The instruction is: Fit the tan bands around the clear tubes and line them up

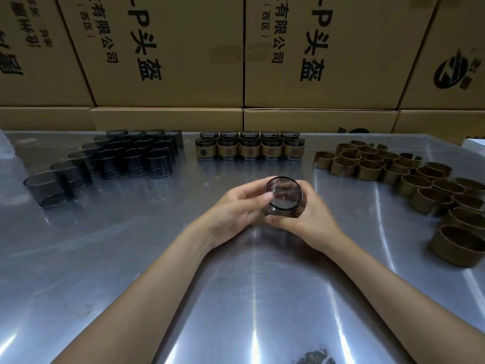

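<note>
Two hands share one clear tube (283, 193) above the middle of the metal surface (131, 258): left hand (236, 208) and right hand (309, 214) each curl fingers and thumb round its sides in a closed grip. Tube's axis tilts toward the camera, open mouth facing up and back at the viewer; whether a band is on it cannot be told. Bare tubes (118, 158) stand far left, banded tubes (249, 148) in rows behind centre, loose tan bands (393, 169) right.
</note>
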The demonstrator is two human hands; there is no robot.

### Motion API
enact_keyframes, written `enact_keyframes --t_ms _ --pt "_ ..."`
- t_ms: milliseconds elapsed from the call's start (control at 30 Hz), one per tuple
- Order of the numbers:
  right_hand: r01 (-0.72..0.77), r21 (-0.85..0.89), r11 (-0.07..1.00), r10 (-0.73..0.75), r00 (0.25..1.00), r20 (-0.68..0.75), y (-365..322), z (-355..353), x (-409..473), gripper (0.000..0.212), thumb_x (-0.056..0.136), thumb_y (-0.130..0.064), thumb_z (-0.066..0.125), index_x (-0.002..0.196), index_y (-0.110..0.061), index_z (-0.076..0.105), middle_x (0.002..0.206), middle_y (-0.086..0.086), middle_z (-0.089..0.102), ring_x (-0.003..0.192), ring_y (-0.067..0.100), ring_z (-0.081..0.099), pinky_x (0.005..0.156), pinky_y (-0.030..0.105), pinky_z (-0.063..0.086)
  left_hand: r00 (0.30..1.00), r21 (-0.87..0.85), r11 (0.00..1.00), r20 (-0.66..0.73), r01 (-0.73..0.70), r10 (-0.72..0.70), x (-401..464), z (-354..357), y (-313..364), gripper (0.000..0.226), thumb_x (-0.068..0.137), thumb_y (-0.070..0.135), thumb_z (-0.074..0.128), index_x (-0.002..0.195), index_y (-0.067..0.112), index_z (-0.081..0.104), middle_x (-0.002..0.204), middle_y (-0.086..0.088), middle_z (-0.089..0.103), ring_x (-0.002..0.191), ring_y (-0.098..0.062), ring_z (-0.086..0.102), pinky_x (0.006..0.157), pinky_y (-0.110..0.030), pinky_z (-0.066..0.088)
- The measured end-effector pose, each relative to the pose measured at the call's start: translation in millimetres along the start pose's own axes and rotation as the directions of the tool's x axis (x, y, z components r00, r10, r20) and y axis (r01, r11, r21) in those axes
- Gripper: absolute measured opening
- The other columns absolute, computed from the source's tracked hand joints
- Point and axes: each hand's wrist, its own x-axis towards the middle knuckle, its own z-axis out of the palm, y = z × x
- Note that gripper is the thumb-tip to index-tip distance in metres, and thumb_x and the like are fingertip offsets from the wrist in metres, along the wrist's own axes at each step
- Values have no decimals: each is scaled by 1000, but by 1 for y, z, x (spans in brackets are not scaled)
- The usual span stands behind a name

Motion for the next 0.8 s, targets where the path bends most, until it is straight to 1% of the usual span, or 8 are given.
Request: enact_keyframes --t_ms 200,300,400,467,567,700,733,800 --pt "42 -89 995 -42 999 -1 -2 1 -2 64 63 -19 89 113 -25 49 102 -12 65 98 11 64 88 38 53 991 256 965 -106 -50 79 2 7 -4 48 75 6 76 119 18 60 114 4 70 113 -12 63 92 -22 49" --pt "77 -191 979 -78 997 0 -4 2 -5 64 65 -29 85 115 -28 46 97 -18 63 94 10 64 81 37 54 969 365 928 -192 -75 154 4 15 -8 51 70 2 82 112 16 57 109 0 69 102 -7 66 86 -19 51" --pt "107 -288 952 -110 994 5 -8 4 -8 63 66 -33 82 115 -33 43 98 -23 61 96 10 63 78 32 53 921 533 843 -285 -79 266 6 23 -14 55 62 17 89 103 18 53 106 -5 65 95 -9 66 83 -22 53" --pt "129 -336 933 -129 991 22 -11 5 -10 60 67 -36 81 113 -37 42 101 -22 60 96 8 63 76 30 52 876 589 805 -351 -67 330 7 28 -17 45 68 25 87 96 20 52 100 -4 64 91 -9 64 80 -22 53" --pt "166 -379 910 -162 986 44 -14 6 -12 59 67 -39 81 113 -37 42 104 -16 63 94 10 63 74 34 53 831 552 830 -425 -76 359 9 32 -19 24 86 28 72 87 20 49 90 -2 62 76 0 59 69 -16 49" --pt "174 -357 918 -173 984 35 -16 6 -12 63 65 -43 82 117 -35 46 107 -16 62 98 7 61 78 36 53 826 498 865 -458 -67 328 11 32 -16 19 96 30 56 83 18 48 80 4 56 63 9 54 57 -7 42" --pt "169 -336 927 -170 985 29 -16 6 -12 64 64 -44 83 117 -35 47 108 -15 62 99 5 60 79 33 52 826 460 886 -476 -58 301 12 33 -15 19 97 31 54 83 19 48 80 4 56 65 8 56 57 -8 43" --pt "166 -262 951 -166 986 21 -17 5 -11 66 60 -41 88 115 -34 51 110 -13 60 100 0 57 81 21 49 814 296 955 -551 -17 185 13 33 -12 19 97 32 52 84 19 51 82 0 59 76 -5 62 63 -17 50"
